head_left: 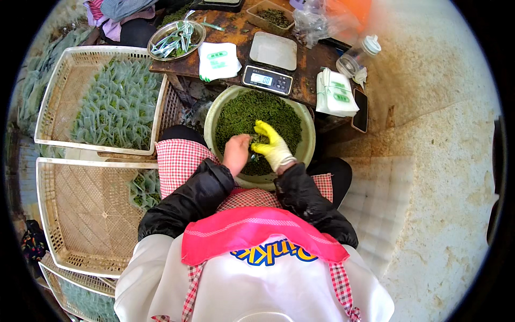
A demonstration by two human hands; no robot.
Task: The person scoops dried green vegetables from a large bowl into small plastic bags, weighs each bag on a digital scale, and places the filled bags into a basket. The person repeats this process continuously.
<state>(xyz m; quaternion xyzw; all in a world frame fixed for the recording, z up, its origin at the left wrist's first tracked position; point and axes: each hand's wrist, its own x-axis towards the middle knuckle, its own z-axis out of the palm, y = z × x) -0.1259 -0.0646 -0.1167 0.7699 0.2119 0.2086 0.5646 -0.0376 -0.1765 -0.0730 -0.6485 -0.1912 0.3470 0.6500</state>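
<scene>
A pale green tub (pixel 210 119) full of small green granules (pixel 237 112) sits between my knees below the table. My bare left hand (pixel 236 154) is at the tub's middle, its fingers closed around something small that I cannot make out. Beside it, my right hand (pixel 272 144), in a yellow-and-white glove, is curved over the granules with thumb and forefinger apart. Just beyond the tub a digital scale (pixel 266 80) rests on the worn table (pixel 225 35), between two stacks of white packets (pixel 219 60) (pixel 336 92).
Plastic trays (pixel 43 105) at left hold translucent green packets (pixel 112 107). On and beside the table are a metal bowl (pixel 163 37) of strips, a container (pixel 259 17), plastic bags (pixel 311 24), a bottle (pixel 351 63) and a phone (pixel 360 111). Another person (pixel 120 16) is at upper left.
</scene>
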